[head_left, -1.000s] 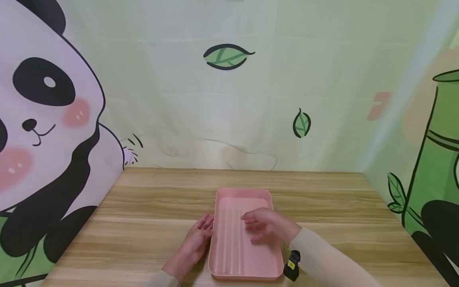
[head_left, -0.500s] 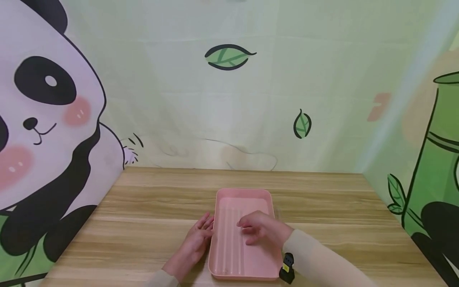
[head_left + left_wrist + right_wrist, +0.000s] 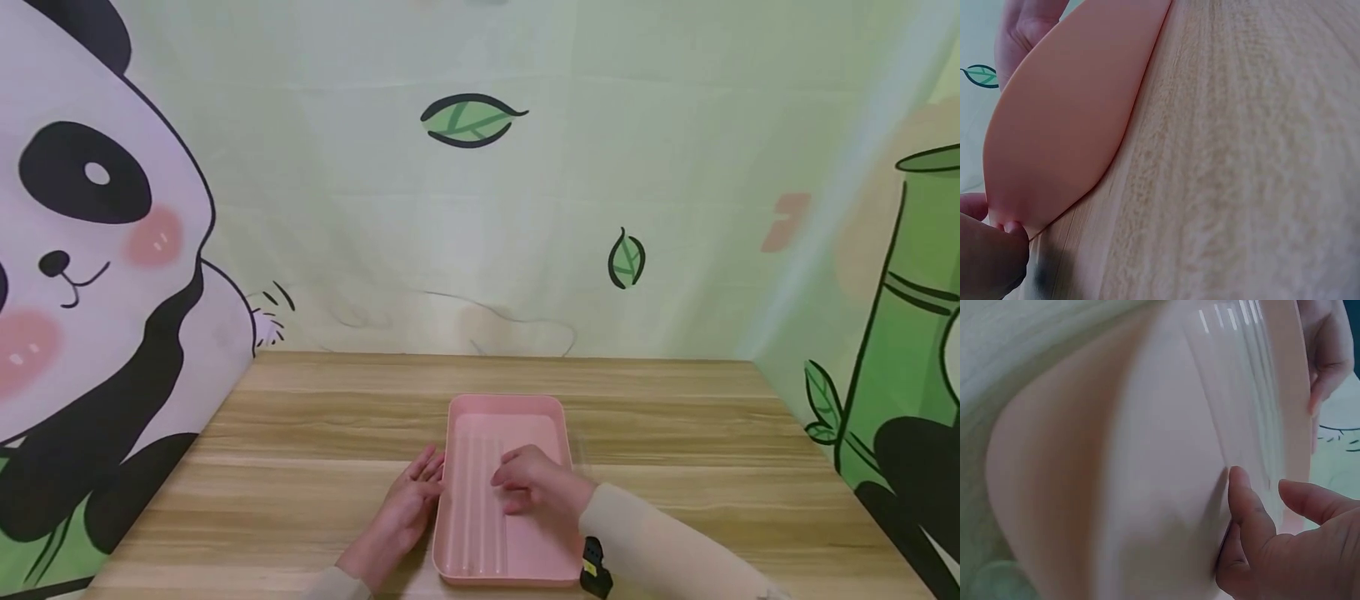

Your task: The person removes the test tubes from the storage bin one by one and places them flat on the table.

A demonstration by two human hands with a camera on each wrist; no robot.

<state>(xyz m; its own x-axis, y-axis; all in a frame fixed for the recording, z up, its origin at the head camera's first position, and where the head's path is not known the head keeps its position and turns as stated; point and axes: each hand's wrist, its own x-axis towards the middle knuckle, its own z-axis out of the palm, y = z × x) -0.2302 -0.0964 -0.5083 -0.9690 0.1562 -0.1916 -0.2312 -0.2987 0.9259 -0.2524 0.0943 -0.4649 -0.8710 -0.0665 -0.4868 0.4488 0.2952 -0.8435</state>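
A pink rectangular tray point(image 3: 543, 546) lies lengthwise on the table. Along its left half runs a clear ridged piece point(image 3: 468, 500), perhaps a plastic insert. My left hand point(image 3: 405, 504) rests against the outside of the tray's left wall, fingers extended; in the left wrist view its fingers touch the pink wall point(image 3: 1066, 106). My right hand point(image 3: 543, 479) is inside the tray, fingers bent, at the right edge of the ridged piece. In the right wrist view the thumb and index finger stand apart over the ridged piece point(image 3: 1238, 381), with a fingertip at its edge. Nothing is plainly gripped.
The wood-grain table point(image 3: 337, 417) extends around the tray. A faint transparent thing point(image 3: 582, 450) shows just beyond the tray's right wall. Behind and at the sides hangs a printed cloth point(image 3: 360, 208) with a panda, leaves and bamboo. A black wristband point(image 3: 594, 567) is on the right wrist.
My right hand has moved left and lower within the tray, up to the ridged piece's edge. My left hand and the tray have hardly moved.
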